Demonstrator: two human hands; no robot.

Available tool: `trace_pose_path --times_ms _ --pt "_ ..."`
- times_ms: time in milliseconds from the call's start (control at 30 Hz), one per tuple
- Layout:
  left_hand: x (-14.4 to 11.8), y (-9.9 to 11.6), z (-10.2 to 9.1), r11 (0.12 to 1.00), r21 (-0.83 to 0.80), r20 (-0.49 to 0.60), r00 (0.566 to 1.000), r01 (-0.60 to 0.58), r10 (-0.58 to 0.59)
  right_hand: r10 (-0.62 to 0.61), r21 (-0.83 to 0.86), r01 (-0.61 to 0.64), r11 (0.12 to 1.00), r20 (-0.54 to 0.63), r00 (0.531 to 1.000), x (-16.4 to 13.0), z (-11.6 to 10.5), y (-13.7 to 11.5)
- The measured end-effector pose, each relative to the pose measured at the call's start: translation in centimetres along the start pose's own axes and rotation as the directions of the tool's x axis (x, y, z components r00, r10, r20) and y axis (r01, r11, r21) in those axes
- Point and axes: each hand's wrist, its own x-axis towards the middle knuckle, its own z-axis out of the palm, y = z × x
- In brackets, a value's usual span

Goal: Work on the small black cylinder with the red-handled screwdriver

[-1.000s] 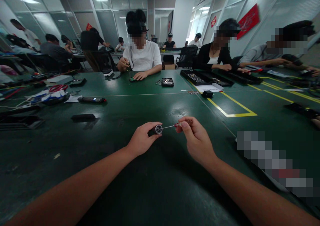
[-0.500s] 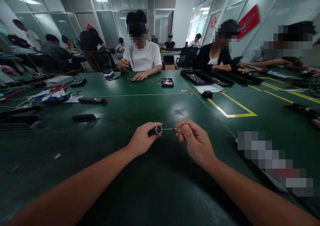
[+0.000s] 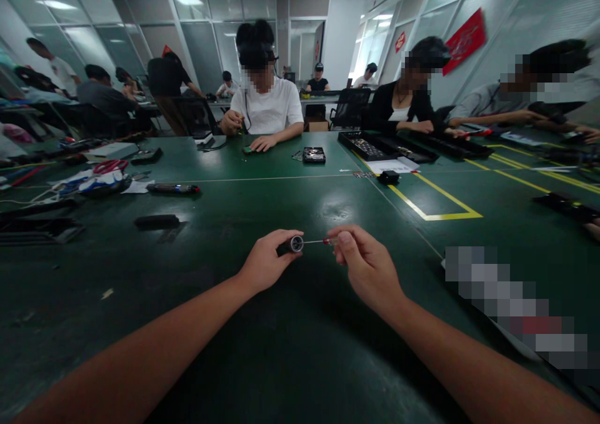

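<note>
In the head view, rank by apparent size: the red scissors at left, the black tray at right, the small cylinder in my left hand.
1. black tray
2. red scissors
3. small cylinder, smallest though nearest the camera, pinched by the left hand.

left hand (image 3: 266, 262): small cylinder (image 3: 295, 244) | right hand (image 3: 366, 264): thin screwdriver (image 3: 319, 242)

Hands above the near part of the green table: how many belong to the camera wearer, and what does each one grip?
2. The left hand pinches a small round metal part; the right hand holds a thin red-handled screwdriver, its tip at that part. Co-workers' hands lie farther off.
</note>
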Motion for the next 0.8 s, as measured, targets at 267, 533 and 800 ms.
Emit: trace_pose_path --times_ms 267,533,800 --pt "0.0 -0.1 0.1 1.000 0.000 -0.008 1.000 -0.012 0.012 -0.030 -0.018 0.029 0.999 -0.056 0.998 -0.1 0.0 0.1" --pt "0.2 -0.3 0.2 0.995 0.030 -0.003 0.995 -0.100 0.100 0.109 0.202 -0.081 0.976 -0.133 0.985 0.9 0.7 1.2" --pt "0.8 -0.8 -0.5 0.997 0.071 -0.067 0.997 0.040 -0.035 0.404 0.660 -0.287 0.694 -0.026 0.915 2.4 0.1 2.3"
